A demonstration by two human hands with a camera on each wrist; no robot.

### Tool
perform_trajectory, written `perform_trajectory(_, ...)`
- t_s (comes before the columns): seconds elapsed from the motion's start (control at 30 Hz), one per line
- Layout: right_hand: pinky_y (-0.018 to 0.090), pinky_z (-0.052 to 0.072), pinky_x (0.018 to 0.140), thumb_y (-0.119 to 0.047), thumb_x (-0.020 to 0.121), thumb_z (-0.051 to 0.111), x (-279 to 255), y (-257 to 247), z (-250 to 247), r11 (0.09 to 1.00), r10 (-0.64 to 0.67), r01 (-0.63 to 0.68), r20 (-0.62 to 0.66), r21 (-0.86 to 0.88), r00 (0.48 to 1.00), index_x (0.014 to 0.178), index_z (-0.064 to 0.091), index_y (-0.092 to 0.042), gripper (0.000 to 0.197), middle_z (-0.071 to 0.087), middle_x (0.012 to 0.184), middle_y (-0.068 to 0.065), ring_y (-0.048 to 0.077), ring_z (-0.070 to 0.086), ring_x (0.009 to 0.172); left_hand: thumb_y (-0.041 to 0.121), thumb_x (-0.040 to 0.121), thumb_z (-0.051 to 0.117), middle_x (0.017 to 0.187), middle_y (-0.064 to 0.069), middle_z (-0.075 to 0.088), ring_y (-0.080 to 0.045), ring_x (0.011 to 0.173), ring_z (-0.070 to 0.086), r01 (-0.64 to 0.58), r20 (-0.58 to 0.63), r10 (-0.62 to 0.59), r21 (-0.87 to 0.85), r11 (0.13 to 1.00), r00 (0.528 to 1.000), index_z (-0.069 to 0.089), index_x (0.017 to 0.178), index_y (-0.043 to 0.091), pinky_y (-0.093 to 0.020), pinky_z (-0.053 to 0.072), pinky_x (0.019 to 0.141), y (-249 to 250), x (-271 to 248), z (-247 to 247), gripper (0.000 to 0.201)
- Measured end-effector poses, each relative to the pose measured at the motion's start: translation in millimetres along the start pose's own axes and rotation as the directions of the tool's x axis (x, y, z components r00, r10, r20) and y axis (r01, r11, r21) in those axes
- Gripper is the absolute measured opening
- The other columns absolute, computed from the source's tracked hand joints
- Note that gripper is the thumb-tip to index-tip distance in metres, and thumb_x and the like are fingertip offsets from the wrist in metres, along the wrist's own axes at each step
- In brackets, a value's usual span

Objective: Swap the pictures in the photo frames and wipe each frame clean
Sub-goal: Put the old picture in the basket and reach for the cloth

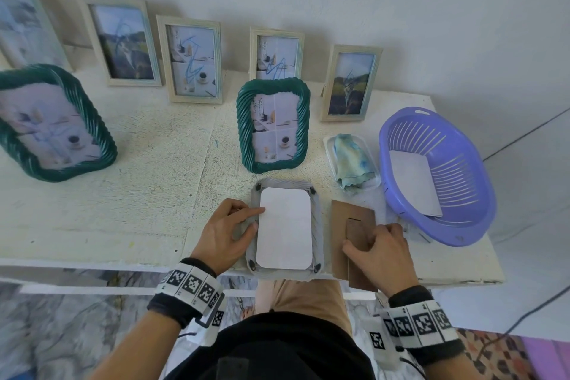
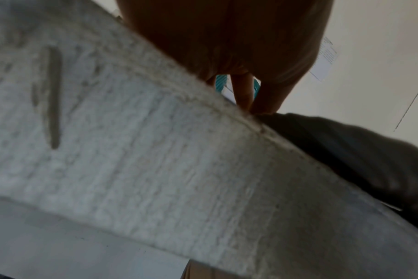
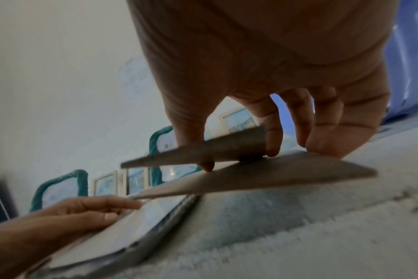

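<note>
A grey frame (image 1: 317, 219) lies face down at the table's front edge with a white picture back (image 1: 285, 231) set in it. My left hand (image 1: 259, 218) rests on the frame's left side, index finger and thumb stretched onto the white sheet; the right wrist view shows the same left hand (image 3: 124, 210). Just right of the frame, my right hand (image 1: 364, 237) pinches the stand flap (image 3: 227, 149) of the brown backing board (image 1: 342, 216), tilting the board (image 3: 286, 173) up off the table. The left wrist view shows little beyond the table edge and my fingers (image 2: 242, 88).
A green twisted frame (image 1: 243, 126) stands upright behind the grey one, another leans at far left (image 1: 18, 148), and several pale frames line the wall. A stained cloth (image 1: 353, 163) lies in a white tray (image 1: 328, 145). A purple basket (image 1: 462, 225) at right holds a white sheet (image 1: 413, 182).
</note>
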State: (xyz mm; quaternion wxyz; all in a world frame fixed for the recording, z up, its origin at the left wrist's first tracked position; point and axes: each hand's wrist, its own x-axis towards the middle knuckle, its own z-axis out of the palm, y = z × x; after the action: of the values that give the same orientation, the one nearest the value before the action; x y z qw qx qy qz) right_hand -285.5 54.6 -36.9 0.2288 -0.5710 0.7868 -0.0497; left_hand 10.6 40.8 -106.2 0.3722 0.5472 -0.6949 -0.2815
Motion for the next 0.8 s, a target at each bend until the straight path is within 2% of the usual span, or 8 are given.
perform_trajectory(0.1, 0.034, 0.042, 0.077, -0.057, 0.073, 0.067, -7.4, -6.3, -7.2, 0.998, -0.031, 0.030, 0.008, 0.052, 1.000, 0.079, 0.047, -0.020, 0.043, 0.038, 0.103, 0.002, 0.026, 0.050, 0.096, 0.038, 0.087, 0.052, 0.102, 0.001, 0.052, -0.007, 0.096, 0.055, -0.004, -0.007, 0.004, 0.002, 1.000, 1.000, 0.070, 0.119, 0.020, -0.007, 0.040, 0.088, 0.1, 0.1, 0.6, 0.040)
perform_trajectory(0.2, 0.033, 0.045, 0.080, -0.061, 0.071, 0.066, -14.7, -31.1, -2.1, 0.989, -0.131, 0.133, -0.030, 0.063, 0.991, 0.076, 0.045, -0.021, 0.046, 0.037, 0.104, 0.000, 0.024, 0.051, 0.095, 0.037, 0.087, 0.052, 0.101, 0.001, 0.052, -0.008, 0.095, 0.055, -0.013, -0.009, 0.013, 0.010, 1.000, 1.000, 0.070, 0.119, 0.018, -0.005, 0.039, 0.087, 0.4, 0.5, 0.4, 0.041)
perform_trajectory(0.4, 0.032, 0.047, 0.076, -0.065, 0.074, 0.060, -15.9, -86.6, 26.8, 0.958, -0.286, 0.284, -0.025, -0.046, 0.958, 0.095, 0.048, -0.015, 0.055, 0.033, 0.109, 0.001, 0.024, 0.044, 0.101, 0.038, 0.088, 0.053, 0.102, 0.004, 0.051, -0.003, 0.096, 0.053, -0.019, 0.001, 0.019, 0.029, 0.999, 1.000, 0.069, 0.120, 0.019, -0.003, 0.037, 0.087, -1.1, 0.5, -0.9, 0.041)
perform_trajectory(0.57, 0.036, 0.050, 0.076, -0.064, 0.075, 0.059, -14.3, -102.2, 40.5, 0.949, -0.308, 0.305, -0.030, -0.081, 0.951, 0.108, 0.050, -0.013, 0.061, 0.034, 0.116, 0.004, 0.026, 0.041, 0.105, 0.038, 0.087, 0.053, 0.101, 0.004, 0.051, -0.002, 0.091, 0.054, -0.024, 0.005, 0.024, 0.031, 0.999, 1.000, 0.066, 0.122, 0.020, -0.006, 0.040, 0.083, -0.7, 0.4, -2.0, 0.041)
perform_trajectory(0.7, 0.035, 0.048, 0.075, -0.063, 0.076, 0.060, -13.0, -103.4, 46.3, 0.952, -0.296, 0.293, -0.017, -0.086, 0.955, 0.112, 0.050, -0.012, 0.063, 0.033, 0.118, 0.006, 0.027, 0.040, 0.107, 0.037, 0.087, 0.052, 0.101, 0.003, 0.053, -0.004, 0.087, 0.054, -0.015, -0.003, 0.015, 0.034, 0.999, 1.000, 0.067, 0.118, 0.014, -0.004, 0.039, 0.083, -0.8, 0.4, -1.6, 0.042)
perform_trajectory(0.8, 0.035, 0.049, 0.077, -0.064, 0.076, 0.060, -11.9, -103.7, 48.3, 0.952, -0.298, 0.295, -0.017, -0.086, 0.955, 0.112, 0.050, -0.012, 0.064, 0.033, 0.118, 0.006, 0.027, 0.041, 0.107, 0.036, 0.087, 0.052, 0.100, 0.004, 0.053, -0.002, 0.087, 0.054, -0.011, -0.006, 0.011, 0.032, 0.999, 1.000, 0.068, 0.116, 0.014, -0.003, 0.038, 0.083, -0.2, 0.0, -1.4, 0.040)
